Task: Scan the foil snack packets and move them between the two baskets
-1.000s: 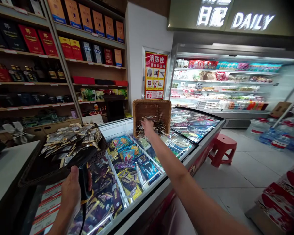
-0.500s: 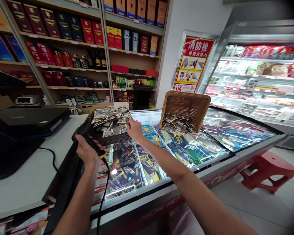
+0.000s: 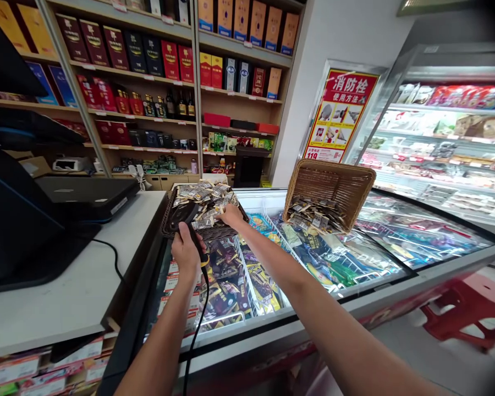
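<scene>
My left hand (image 3: 185,252) is wrapped round a black handheld barcode scanner (image 3: 196,237), its cable hanging down past my wrist. The scanner's head is over the near left part of a dark woven basket (image 3: 165,220) heaped with small clear-and-gold packets (image 3: 202,192). At the basket's right side my right hand (image 3: 233,216) pinches one of the small packets (image 3: 220,212); the fingertips are partly hidden among the others. A lighter brown basket (image 3: 334,170) farther right stands tilted towards me, with more such packets (image 3: 315,214) lying in its lower part.
Both baskets rest on a glass-topped chest freezer (image 3: 272,316) full of frozen packs. On the left is a white counter (image 3: 66,286) with black checkout equipment (image 3: 86,192). Shelves of boxed bottles (image 3: 136,55) line the back; a red stool (image 3: 470,311) stands at the right.
The scanner in my left hand has moved from the basket's left edge to over the packets. My right hand stays at the basket's right side. The whole view has shifted a little.
</scene>
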Tool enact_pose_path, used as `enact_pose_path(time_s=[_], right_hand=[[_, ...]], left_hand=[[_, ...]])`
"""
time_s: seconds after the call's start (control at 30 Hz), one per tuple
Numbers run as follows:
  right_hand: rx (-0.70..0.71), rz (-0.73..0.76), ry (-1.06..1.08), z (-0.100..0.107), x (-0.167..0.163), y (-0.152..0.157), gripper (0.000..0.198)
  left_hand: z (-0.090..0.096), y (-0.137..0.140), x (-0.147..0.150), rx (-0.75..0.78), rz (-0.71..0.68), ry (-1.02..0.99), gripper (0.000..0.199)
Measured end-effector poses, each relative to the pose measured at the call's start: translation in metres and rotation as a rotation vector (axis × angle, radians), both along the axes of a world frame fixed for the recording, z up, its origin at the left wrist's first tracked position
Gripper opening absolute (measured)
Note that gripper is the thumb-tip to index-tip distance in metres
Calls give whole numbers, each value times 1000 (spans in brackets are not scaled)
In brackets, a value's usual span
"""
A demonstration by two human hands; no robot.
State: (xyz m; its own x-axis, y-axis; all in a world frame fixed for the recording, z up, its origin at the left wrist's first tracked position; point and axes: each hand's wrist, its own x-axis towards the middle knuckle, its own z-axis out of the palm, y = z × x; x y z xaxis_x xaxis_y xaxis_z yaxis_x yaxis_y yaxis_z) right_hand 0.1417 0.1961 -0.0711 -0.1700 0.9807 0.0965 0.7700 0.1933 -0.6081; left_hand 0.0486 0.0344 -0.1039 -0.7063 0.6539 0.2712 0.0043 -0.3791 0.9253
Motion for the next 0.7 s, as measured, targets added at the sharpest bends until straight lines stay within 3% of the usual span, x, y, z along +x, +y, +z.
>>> enact_pose_path(time_s=[0.07,0.23,0.33,0.47,0.7], right_hand=[[99,36,151,2,13,-7,22],[349,2,581,10,73,-36,25],[321,-38,784,4,117,-54,34],[220,-179,1012,-19,158,-63,42],[99,-380,1283,-50,176,-54,41]], left_hand=[[-1,1,2,-2,-26,-28,73],[-5,3,11,10,-110,-41,76],[-5,2,17,-19,-222,-18,80],[-4,-3,30,-91,-437,50,79],[-9,-11,44,-376,-703,271,68]])
